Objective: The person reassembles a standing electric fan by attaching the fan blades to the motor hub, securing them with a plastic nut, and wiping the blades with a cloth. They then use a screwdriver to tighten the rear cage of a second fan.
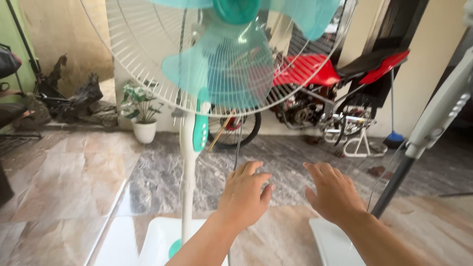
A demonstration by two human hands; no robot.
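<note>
While both hands [290, 194] hover open, the pedestal fan [197, 123] stands left.

Motorbike [320, 83] behind fan [221, 59], plant [140, 106] left.

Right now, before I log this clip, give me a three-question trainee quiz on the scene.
1. True or false: the left hand grips the fan pole.
2. What colour are the fan blades? A red, B teal, C black.
3. What stands left of the fan, by the wall?

Key: 1 false, both the left hand and the right hand are open and hold nothing. 2 B. 3 a potted plant in a white pot.
</note>
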